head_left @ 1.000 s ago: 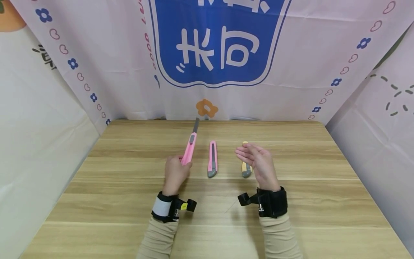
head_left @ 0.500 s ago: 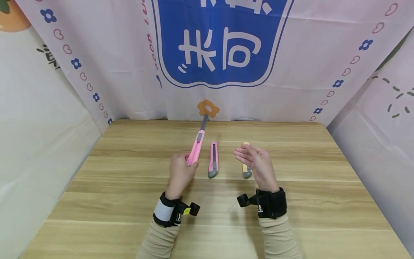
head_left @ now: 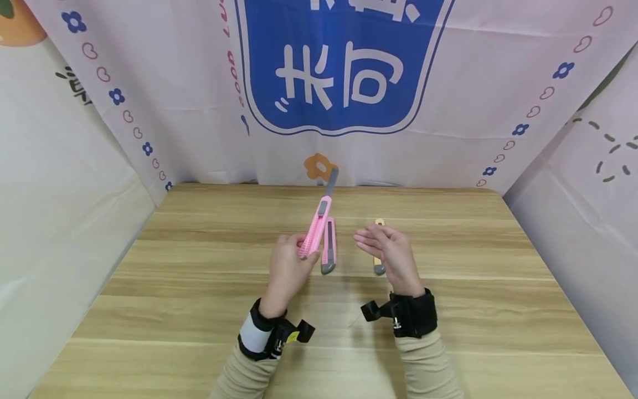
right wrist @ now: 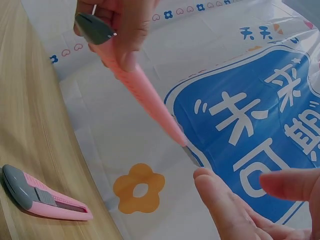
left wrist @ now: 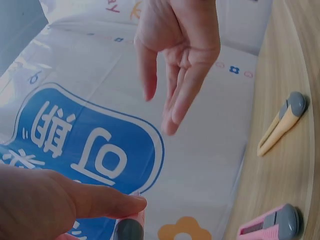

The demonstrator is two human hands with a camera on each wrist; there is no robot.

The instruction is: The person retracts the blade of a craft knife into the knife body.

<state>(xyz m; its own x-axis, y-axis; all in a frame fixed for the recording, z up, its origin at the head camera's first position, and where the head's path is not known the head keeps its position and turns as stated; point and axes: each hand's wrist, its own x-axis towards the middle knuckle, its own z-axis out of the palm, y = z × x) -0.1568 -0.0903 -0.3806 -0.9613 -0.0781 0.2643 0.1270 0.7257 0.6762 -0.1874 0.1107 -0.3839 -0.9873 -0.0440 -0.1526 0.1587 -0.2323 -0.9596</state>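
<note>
My left hand (head_left: 288, 267) grips a pink utility knife (head_left: 316, 226) by its lower end, lifted off the table, its grey blade (head_left: 332, 180) out and pointing up and away. In the right wrist view the same pink utility knife (right wrist: 140, 90) slants down towards my right fingers (right wrist: 225, 210). My right hand (head_left: 387, 252) hovers open, palm turned left, a short gap from the knife. A second pink knife (head_left: 328, 245) lies on the wooden table (head_left: 199, 288) between my hands. A yellow knife (head_left: 379, 260) lies partly hidden under my right hand, seen whole as the yellow knife (left wrist: 281, 125) in the left wrist view.
A printed cloth backdrop (head_left: 344, 83) with a blue panel hangs right behind the table's far edge. Cloth walls (head_left: 60, 194) close in on the left and right. Black wrist straps (head_left: 413, 313) sit on both forearms.
My left hand has carried the pink knife rightward and tilted it, so it now crosses above the second pink knife. My right hand has drifted slightly left towards it.
</note>
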